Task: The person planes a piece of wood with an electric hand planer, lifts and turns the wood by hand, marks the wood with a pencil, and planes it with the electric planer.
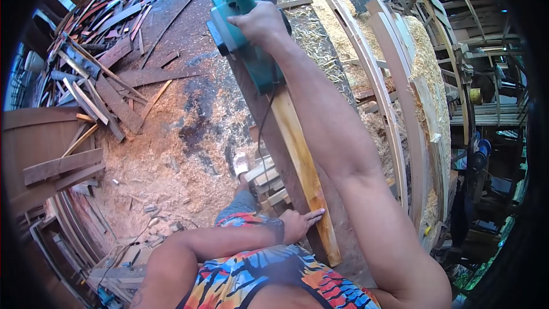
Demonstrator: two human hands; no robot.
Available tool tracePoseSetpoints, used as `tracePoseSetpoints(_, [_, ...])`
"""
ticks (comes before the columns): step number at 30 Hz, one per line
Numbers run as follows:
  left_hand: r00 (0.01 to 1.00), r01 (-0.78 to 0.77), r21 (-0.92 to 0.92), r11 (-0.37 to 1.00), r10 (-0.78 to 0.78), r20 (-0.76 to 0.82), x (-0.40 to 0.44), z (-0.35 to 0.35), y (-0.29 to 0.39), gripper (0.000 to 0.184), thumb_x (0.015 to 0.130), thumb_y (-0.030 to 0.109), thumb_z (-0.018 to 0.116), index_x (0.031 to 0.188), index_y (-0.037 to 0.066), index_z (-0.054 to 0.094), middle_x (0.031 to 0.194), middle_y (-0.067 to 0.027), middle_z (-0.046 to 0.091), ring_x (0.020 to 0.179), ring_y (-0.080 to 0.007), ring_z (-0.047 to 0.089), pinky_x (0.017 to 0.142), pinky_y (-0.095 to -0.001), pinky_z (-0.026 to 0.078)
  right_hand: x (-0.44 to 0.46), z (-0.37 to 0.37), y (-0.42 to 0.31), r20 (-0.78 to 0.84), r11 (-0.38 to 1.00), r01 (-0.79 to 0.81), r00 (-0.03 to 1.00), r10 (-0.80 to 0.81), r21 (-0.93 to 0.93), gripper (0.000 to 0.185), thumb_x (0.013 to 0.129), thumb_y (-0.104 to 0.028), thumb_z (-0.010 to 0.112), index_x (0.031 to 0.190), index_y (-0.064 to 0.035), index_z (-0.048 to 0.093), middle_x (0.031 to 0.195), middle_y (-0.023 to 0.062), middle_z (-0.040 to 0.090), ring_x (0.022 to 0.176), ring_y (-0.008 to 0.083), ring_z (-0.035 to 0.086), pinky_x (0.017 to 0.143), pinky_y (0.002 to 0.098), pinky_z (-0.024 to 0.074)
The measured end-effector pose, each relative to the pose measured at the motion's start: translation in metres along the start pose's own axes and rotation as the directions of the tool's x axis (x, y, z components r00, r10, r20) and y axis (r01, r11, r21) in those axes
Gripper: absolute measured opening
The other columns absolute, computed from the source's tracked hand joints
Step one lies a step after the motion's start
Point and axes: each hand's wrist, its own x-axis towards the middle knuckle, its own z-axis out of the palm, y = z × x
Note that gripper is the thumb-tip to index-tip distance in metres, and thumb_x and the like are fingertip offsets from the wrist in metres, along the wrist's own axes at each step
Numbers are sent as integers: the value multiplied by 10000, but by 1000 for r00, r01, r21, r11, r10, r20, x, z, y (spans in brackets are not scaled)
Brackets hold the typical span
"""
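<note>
My right hand is closed around the handle of a green electric planer at the upper middle of the head view. The planer sits over the far part of a long, yellowish wooden plank. That plank lies lengthwise on a dark bench and runs back toward my body. Near its close end, my left hand rests against the plank, with outstretched fingers touching its top. A thin dark power cord hangs from the planer along the bench's left side. The planer's underside is hidden.
Long pale wooden strips and curved boards stand at the right, among shavings. Scrap wood is heaped at the left on the sawdust-covered floor. Short wood pieces lie close to my foot in a light clog.
</note>
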Motion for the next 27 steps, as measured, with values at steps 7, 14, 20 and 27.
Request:
tracePoseSetpoints(7, [1000, 1, 23, 1000, 0, -16, -1, 5, -1, 623, 909, 154, 490, 1523, 100, 396, 1642, -50, 269, 626, -213, 685, 540, -373, 537, -141, -24, 57, -21, 970, 135, 991, -133, 204, 373, 809, -241, 774, 1106, -38, 676, 1006, 180, 727, 949, 337, 703, 824, 413, 535])
tracePoseSetpoints(14, [997, -56, -34, 998, 53, -61, 11, 34, -11, 688, 896, 128, 461, 1563, 107, 291, 1529, -98, 442, 577, -233, 634, 541, -398, 528, -271, -40, 98, -31, 973, -65, 997, 73, 222, 307, 839, -191, 781, 1055, -13, 654, 880, 173, 737, 849, 310, 744, 715, 390, 554])
tracePoseSetpoints(20, [994, -76, -31, 997, 78, 76, 11, 11, -15, 682, 919, 139, 434, 1578, 117, 258, 1530, -98, 442, 607, -239, 659, 574, -416, 551, -210, -30, 76, -85, 969, 53, 996, -33, 241, 286, 833, -193, 780, 1013, -9, 658, 874, 173, 736, 829, 314, 740, 701, 394, 551])
tracePoseSetpoints(27, [991, -80, -54, 995, 86, 107, 5, -12, -12, 697, 895, 149, 486, 1558, 73, 288, 1615, -118, 300, 658, -263, 697, 568, -417, 568, -61, -6, 35, -121, 991, 132, 985, -126, 39, 391, 786, -341, 802, 1039, -55, 721, 955, 181, 737, 916, 341, 713, 806, 423, 557])
